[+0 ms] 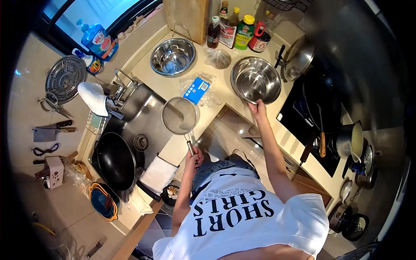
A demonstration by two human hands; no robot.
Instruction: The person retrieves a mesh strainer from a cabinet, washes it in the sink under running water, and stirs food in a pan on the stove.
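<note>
My left hand [195,158] is closed around the handle of a round mesh strainer [179,115], which is held up over the sink's right edge. With my right hand [258,110] I grip the near rim of a shiny steel bowl [255,80] at the counter. The inside of this bowl looks bare. Left of it lie a blue packet [196,90] on crumpled clear plastic and a tied plastic bag [218,59] with something brownish inside. A second steel bowl [173,56] stands farther back, with a little dark matter at its bottom.
The sink [149,110] and a black wok [115,160] are at the left. Sauce bottles [244,32] stand at the back. On the right, the black stove [314,117] carries pans and a pot [350,139]. Knives [45,133] and scissors [54,104] hang left.
</note>
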